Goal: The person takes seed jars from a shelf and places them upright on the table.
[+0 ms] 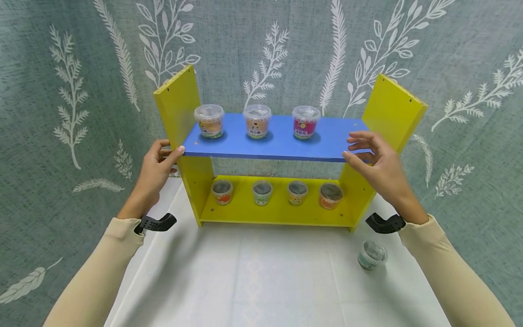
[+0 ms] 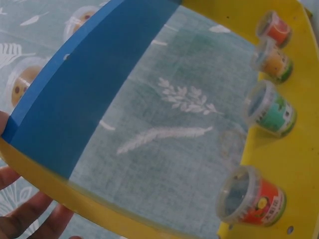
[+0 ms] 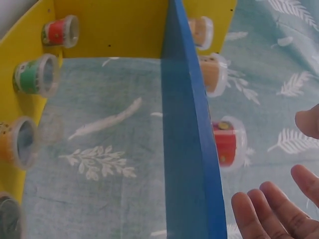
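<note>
My left hand [image 1: 157, 165] grips the yellow side panel [image 1: 177, 106] of a shelf unit, its thumb at the front corner of the blue board [image 1: 249, 152] and the other fingers [image 2: 25, 214] around the panel's outer side. Over the right end of that board, my right hand [image 1: 377, 163] hovers with thumb and fingers apart and nothing between them. Three lidded plastic cups stand on the blue board: a left orange one [image 1: 209, 121], a middle orange one [image 1: 257, 121] and a magenta one [image 1: 305, 122] nearest the right hand.
Several more lidded cups, among them a red-orange one [image 1: 222, 191] and a green one [image 1: 262, 192], stand in a row on the yellow lower shelf [image 1: 278, 217]. Another cup [image 1: 372, 255] is on the white tablecloth [image 1: 265, 272] at front right. Patterned green fabric [image 1: 229, 54] hangs behind.
</note>
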### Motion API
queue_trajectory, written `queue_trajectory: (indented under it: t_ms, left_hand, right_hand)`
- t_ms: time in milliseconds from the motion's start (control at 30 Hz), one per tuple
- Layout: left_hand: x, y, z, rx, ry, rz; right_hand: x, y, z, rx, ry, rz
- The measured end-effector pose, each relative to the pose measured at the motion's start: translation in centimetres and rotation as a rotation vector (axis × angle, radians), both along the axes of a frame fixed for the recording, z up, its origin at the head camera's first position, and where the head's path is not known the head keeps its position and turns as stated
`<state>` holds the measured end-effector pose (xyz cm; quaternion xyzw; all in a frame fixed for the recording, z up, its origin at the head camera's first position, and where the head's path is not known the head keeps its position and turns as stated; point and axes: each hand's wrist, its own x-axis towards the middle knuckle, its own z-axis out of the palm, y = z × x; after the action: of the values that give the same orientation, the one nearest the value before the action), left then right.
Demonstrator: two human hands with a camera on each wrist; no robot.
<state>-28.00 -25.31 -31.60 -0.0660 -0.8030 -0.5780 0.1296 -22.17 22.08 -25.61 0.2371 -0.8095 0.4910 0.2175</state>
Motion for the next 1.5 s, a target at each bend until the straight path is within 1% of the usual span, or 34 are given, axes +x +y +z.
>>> queue_trajectory:
  t_ms: [100, 200, 400, 567, 800, 1000, 1133, 1300, 1500]
  left_hand:
    - [0.1, 0.0, 0.1, -0.002, -0.006, 0.001]
    - [0.1, -0.1, 0.0, -0.007, -0.009, 0.004]
    - [-0.1, 0.0, -0.2, 0.006, -0.013, 0.004]
    - [-0.2, 0.0, -0.1, 0.012, -0.014, 0.001]
    - [-0.1, 0.0, -0.1, 0.009, -0.003, -0.006]
    - [-0.2, 0.1, -0.2, 0.016, 0.0, 0.006]
    - [-0.1, 0.0, -0.2, 0.029, -0.005, 0.004]
    - [-0.1, -0.1, -0.1, 0.045, 0.006, -0.005]
    - [0.0, -0.1, -0.2, 0.039, -0.003, -0.005]
  right_hand:
    - [-0.5, -0.5, 0.5, 0.007, -0.007, -0.014]
    - [-1.5, -0.8, 0.7, 0.015, -0.015, -0.024]
    - [-4.4, -0.6, 0.0, 0.051, -0.064, -0.039]
    - [-5.7, -0.8, 0.0, 0.054, -0.085, -0.031]
    - [-6.7, -1.3, 0.3, 0.06, -0.136, -0.021]
    - [-7.3, -1.7, 0.7, 0.068, -0.165, -0.033]
    - [-7.6, -1.9, 1.0, 0.08, -0.179, -0.046]
    - [-8.1, -2.1, 1.3, 0.081, -0.195, -0.064]
    - [-8.7, -2.5, 1.5, 0.087, -0.244, -0.073]
